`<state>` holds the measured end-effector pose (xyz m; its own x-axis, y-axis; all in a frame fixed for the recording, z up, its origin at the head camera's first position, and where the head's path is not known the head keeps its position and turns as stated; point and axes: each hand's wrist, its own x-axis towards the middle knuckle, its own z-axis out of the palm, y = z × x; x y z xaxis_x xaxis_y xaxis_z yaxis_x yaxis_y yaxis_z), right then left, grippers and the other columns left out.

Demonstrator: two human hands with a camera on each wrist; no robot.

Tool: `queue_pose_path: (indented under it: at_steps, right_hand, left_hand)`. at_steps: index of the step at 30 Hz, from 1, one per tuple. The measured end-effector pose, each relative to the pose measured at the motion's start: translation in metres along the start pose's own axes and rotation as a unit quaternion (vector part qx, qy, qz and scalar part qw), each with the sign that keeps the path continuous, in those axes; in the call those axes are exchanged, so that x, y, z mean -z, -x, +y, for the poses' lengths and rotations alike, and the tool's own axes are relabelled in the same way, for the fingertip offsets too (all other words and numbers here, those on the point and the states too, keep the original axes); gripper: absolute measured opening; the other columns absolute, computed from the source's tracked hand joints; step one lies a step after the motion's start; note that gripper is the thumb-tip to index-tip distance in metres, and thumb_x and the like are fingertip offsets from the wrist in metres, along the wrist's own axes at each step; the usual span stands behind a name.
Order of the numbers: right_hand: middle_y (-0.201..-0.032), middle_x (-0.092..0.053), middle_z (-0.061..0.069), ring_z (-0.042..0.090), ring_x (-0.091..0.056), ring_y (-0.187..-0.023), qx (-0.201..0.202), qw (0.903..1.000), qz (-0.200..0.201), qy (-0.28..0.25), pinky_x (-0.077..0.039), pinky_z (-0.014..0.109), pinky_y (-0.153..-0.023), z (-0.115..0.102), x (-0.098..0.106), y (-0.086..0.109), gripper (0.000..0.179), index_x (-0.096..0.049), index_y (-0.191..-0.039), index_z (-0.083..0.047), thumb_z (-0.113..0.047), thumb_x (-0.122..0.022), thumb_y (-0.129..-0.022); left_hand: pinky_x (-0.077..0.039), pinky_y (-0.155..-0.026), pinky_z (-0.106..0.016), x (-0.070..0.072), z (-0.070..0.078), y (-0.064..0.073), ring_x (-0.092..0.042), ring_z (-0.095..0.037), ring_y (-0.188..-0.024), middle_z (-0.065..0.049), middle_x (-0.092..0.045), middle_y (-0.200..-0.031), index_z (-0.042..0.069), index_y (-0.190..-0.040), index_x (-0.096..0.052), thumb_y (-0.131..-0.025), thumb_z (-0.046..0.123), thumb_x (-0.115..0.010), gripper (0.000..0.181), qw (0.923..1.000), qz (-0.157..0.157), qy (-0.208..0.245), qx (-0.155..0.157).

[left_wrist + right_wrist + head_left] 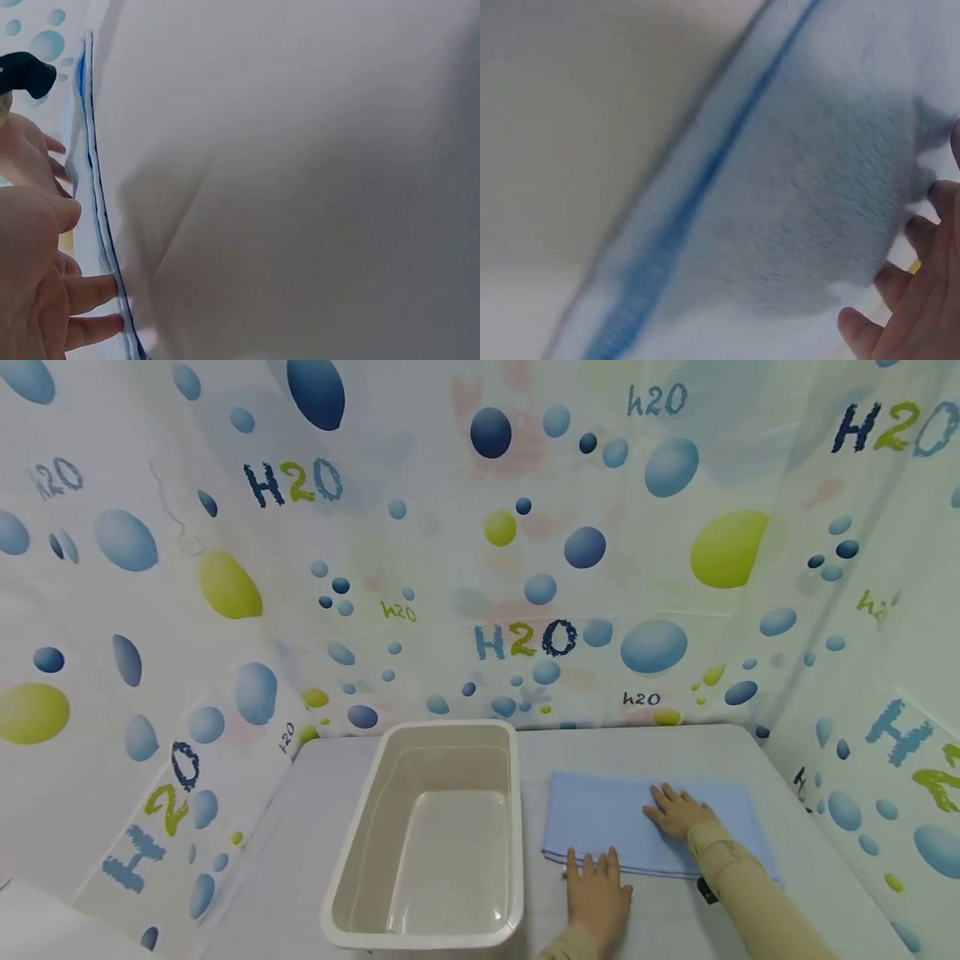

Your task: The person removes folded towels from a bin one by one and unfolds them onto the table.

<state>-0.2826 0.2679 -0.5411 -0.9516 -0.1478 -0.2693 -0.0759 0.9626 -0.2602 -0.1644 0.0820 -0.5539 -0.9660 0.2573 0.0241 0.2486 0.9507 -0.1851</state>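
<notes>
A light blue towel (600, 810), folded into a flat rectangle, lies on the table to the right of the basin. My right hand (678, 812) rests palm down on its right half, fingers spread and straight. At the towel's front edge, my left hand (597, 897) touches the fold with extended fingertips. The left wrist view shows the layered towel edge (96, 165) side-on, with fingers (94, 294) reaching against it. In the right wrist view the fuzzy towel surface (802, 195) fills the middle, with fingertips on it at the right.
An empty beige plastic basin (514, 827) stands left of the towel, close to my left hand. White table cover (315, 827) surrounds both. Sheets printed with drops and H2O lettering (525, 639) hang behind and at both sides. A small black object (707, 890) sits under my right wrist.
</notes>
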Motion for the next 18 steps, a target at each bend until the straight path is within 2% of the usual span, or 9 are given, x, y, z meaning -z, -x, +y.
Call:
queue_pose_path:
  at_steps: [5, 10, 18]
  right_hand:
    - [-0.145, -0.030, 0.031, 0.056, -0.031, -0.127, -0.007, 0.9997, -0.005, 0.024, -0.029, 0.069, -0.099, -0.001, 0.002, 0.000, 0.070, -0.033, -0.141, 0.002, -0.051, -0.032, -0.096]
    - [-0.140, -0.035, 0.034, 0.055, -0.040, -0.121, -0.013, 0.9993, -0.010, 0.034, -0.037, 0.064, -0.096, -0.011, 0.005, 0.007, 0.064, -0.037, -0.137, 0.005, -0.044, -0.039, -0.096]
    - [-0.126, -0.045, 0.038, 0.053, -0.051, -0.108, 0.001, 0.9980, 0.025, 0.057, -0.046, 0.058, -0.087, -0.020, 0.005, 0.019, 0.058, -0.043, -0.130, 0.010, -0.034, -0.052, -0.093]
  left_hand:
    - [-0.029, -0.112, -0.041, -0.003, -0.009, -0.003, -0.052, -0.007, -0.124, 0.021, -0.054, -0.131, 0.031, -0.139, -0.041, -0.093, 0.058, -0.034, 0.054, 0.9999, -0.009, -0.006, 0.005]
    - [-0.031, -0.110, -0.042, -0.001, -0.017, -0.002, -0.052, -0.013, -0.124, 0.019, -0.054, -0.132, 0.035, -0.137, -0.043, -0.093, 0.056, -0.036, 0.049, 1.0000, -0.001, 0.003, 0.007]
    - [-0.032, -0.109, -0.044, -0.001, -0.028, -0.009, -0.054, -0.020, -0.122, 0.014, -0.056, -0.131, 0.043, -0.133, -0.045, -0.094, 0.054, -0.036, 0.042, 0.9998, 0.016, -0.003, 0.010]
